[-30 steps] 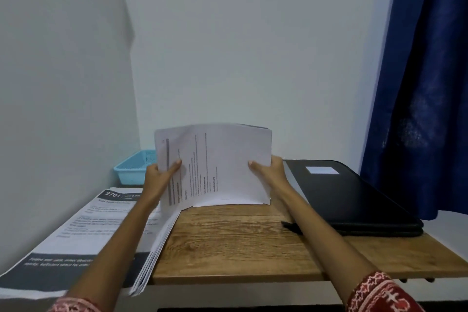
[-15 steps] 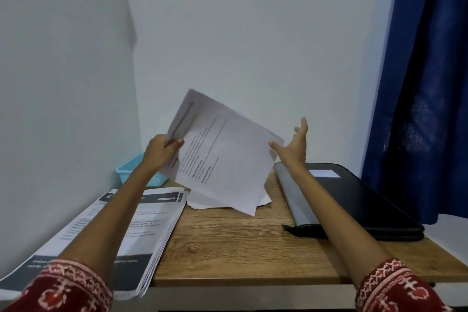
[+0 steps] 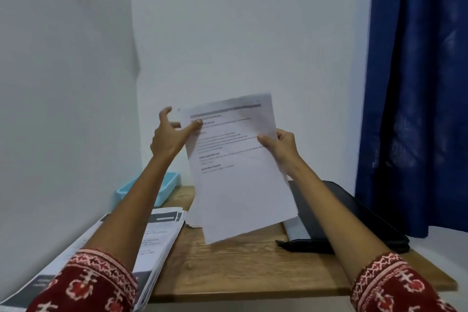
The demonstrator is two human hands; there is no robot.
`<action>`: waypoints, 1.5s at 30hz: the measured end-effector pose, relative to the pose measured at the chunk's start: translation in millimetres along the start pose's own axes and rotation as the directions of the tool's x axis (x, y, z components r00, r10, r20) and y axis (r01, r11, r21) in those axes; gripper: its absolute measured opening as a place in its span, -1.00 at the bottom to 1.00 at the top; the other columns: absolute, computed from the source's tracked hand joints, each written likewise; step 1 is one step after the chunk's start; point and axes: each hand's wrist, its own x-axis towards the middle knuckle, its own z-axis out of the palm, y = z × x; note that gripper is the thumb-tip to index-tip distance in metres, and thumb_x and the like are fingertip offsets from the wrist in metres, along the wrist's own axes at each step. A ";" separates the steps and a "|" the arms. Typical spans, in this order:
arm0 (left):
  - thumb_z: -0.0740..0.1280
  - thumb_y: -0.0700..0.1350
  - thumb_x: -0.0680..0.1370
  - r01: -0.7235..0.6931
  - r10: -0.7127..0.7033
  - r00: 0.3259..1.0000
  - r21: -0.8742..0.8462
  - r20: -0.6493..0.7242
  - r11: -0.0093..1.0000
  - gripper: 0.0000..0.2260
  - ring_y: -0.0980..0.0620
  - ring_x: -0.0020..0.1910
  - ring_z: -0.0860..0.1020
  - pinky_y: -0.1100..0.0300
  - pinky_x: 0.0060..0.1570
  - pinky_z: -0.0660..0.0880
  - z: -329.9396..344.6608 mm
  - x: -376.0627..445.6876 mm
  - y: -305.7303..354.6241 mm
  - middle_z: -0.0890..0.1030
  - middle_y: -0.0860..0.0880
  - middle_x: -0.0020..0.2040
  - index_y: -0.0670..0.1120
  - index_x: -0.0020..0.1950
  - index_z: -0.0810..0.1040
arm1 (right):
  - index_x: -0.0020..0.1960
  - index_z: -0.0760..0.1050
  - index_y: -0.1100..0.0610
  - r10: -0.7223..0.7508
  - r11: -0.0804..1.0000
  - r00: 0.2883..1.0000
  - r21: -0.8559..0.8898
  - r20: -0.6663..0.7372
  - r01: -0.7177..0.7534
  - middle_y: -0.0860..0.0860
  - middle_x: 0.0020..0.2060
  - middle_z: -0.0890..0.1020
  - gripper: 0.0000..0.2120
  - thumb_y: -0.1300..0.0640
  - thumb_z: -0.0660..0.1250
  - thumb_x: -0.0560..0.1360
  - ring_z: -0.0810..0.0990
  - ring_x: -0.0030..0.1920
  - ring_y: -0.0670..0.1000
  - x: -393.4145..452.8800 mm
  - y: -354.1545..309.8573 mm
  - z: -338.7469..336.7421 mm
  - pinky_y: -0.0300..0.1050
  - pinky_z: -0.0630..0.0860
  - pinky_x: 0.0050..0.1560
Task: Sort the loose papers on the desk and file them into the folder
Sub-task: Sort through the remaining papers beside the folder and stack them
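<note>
I hold a sheaf of white printed sheets (image 3: 240, 185) upright above the wooden desk (image 3: 240, 268), text facing me. My right hand (image 3: 281, 144) grips its right edge, thumb on the front. My left hand (image 3: 169, 137) pinches the upper left edge with the thumb on the printed side, its other fingers spread. A closed black folder (image 3: 354, 220) lies on the desk's right side, partly hidden behind the sheets and my right forearm. A thick stack of printed papers (image 3: 162, 235) lies at the desk's left, under my left forearm.
A light blue plastic tray (image 3: 164, 185) sits in the back left corner against the wall. A dark blue curtain (image 3: 415, 83) hangs to the right of the desk. White walls close in the left and back.
The sheaf rose and turned from tilted to nearly upright. My right hand, open half a second ago, now grips the right edge. My left hand loosened to a thumb pinch.
</note>
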 end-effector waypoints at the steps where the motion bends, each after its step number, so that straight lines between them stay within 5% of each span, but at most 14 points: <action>1: 0.42 0.24 0.37 0.132 -0.102 0.984 -0.219 0.144 0.967 -0.29 -0.01 0.05 0.54 0.03 0.05 0.48 2.4 -2.6 -1.4 0.56 -0.01 0.15 -0.01 0.41 0.28 | 0.01 0.56 0.28 0.004 0.999 1.000 0.044 -0.031 -0.003 0.05 -0.20 0.64 -0.86 0.33 0.40 0.45 0.62 -0.21 0.01 -1.2 1.2 0.5 -0.19 0.61 -0.12; 4: 0.36 0.01 0.50 0.335 -0.127 0.894 -0.454 0.429 0.825 -0.61 0.00 -0.06 0.61 0.17 -0.12 0.55 15.5 -19.0 -3.0 0.62 -0.10 0.09 -0.14 0.27 0.48 | 0.01 0.56 0.21 0.013 0.996 0.996 0.085 -0.087 -0.005 0.06 -0.13 0.66 -0.85 0.28 0.42 0.45 0.63 -0.13 0.05 -8.8 11.7 7.8 -0.05 0.60 0.00; 10: 0.34 -0.12 0.53 0.252 -0.081 0.935 -0.487 0.345 0.836 -0.82 0.07 -0.18 0.58 0.21 -0.25 0.50 21.8 -29.6 2.8 0.62 -0.02 -0.09 -0.11 0.11 0.52 | 0.03 0.56 0.18 -0.012 0.997 0.992 0.071 -0.122 0.021 0.10 -0.08 0.66 -0.84 0.21 0.42 0.46 0.65 -0.10 0.08 -20.6 25.3 9.9 -0.02 0.61 -0.04; 16: 0.38 -0.15 0.50 0.360 -0.222 0.913 -0.418 0.343 0.834 -0.86 0.04 -0.21 0.57 0.19 -0.21 0.50 35.1 -73.9 -47.6 0.59 -0.12 -0.05 -0.12 0.03 0.53 | 0.06 0.58 0.22 0.122 0.991 0.988 0.060 -0.097 -0.116 0.11 -0.06 0.67 -0.80 0.24 0.43 0.45 0.65 -0.02 0.15 -54.6 74.7 5.0 -0.01 0.62 -0.04; 24: 0.35 -0.14 0.53 0.296 -0.181 0.941 -0.436 0.286 0.850 -0.87 0.09 -0.24 0.52 0.22 -0.26 0.46 33.1 -62.7 -33.9 0.59 -0.04 -0.11 -0.08 0.06 0.51 | -0.04 0.60 0.13 0.094 0.994 0.990 0.065 -0.108 -0.088 0.10 -0.09 0.67 -0.90 0.23 0.44 0.44 0.65 -0.05 0.14 -42.9 63.2 9.4 0.07 0.61 0.00; 29: 0.33 -0.12 0.53 0.348 -0.246 0.921 -0.356 0.301 0.867 -0.68 -0.07 0.08 0.54 0.11 0.09 0.47 50.3 -90.1 -76.1 0.56 -0.10 0.12 -0.17 0.26 0.47 | -0.04 0.58 0.08 0.181 0.983 0.980 0.036 -0.089 -0.178 0.09 -0.06 0.68 -0.88 0.23 0.43 0.44 0.66 -0.02 0.13 -71.5 99.4 5.9 0.10 0.61 0.01; 33: 0.28 -0.11 0.57 0.371 -0.288 0.922 -0.386 0.257 0.845 -0.68 -0.12 0.11 0.53 0.07 0.08 0.46 56.7 -85.9 -81.4 0.56 -0.16 0.17 -0.20 0.29 0.45 | -0.05 0.57 0.10 0.178 0.984 0.982 -0.008 -0.057 -0.178 0.08 -0.07 0.68 -0.89 0.23 0.43 0.45 0.67 -0.05 0.10 -63.1 94.3 3.6 -0.03 0.63 -0.04; 37: 0.29 -0.09 0.57 0.469 -0.512 0.852 -0.595 0.110 0.653 -0.64 -0.11 0.15 0.50 0.05 0.17 0.44 61.4 -66.7 -72.8 0.52 -0.09 0.19 -0.20 0.33 0.39 | 0.00 0.51 0.18 0.148 0.986 0.977 0.102 -0.154 -0.133 0.06 -0.16 0.64 -0.81 0.25 0.45 0.43 0.63 -0.23 -0.06 -52.0 79.7 2.0 -0.26 0.58 -0.29; 42: 0.23 -0.15 0.60 0.471 -0.645 0.759 -0.755 0.085 0.455 -0.63 -0.14 0.20 0.49 0.11 0.14 0.44 92.8 -88.0 -53.9 0.47 -0.14 0.28 -0.20 0.39 0.33 | 0.14 0.52 0.20 0.371 0.837 0.927 0.411 0.063 -0.363 0.14 0.06 0.64 -0.60 0.15 0.52 0.35 0.62 0.07 0.12 -56.3 92.3 22.4 0.11 0.52 0.17; 45: 0.26 -0.11 0.59 0.511 -0.628 0.750 -0.784 0.208 0.352 -0.61 -0.12 0.21 0.50 0.06 0.19 0.45 106.0 -100.6 -53.2 0.48 -0.12 0.29 -0.18 0.39 0.33 | 0.30 0.40 0.22 0.428 0.851 0.902 0.361 -0.058 -0.381 0.14 0.13 0.60 -0.36 0.19 0.57 0.29 0.59 0.11 0.15 -49.5 96.1 31.3 0.15 0.54 0.13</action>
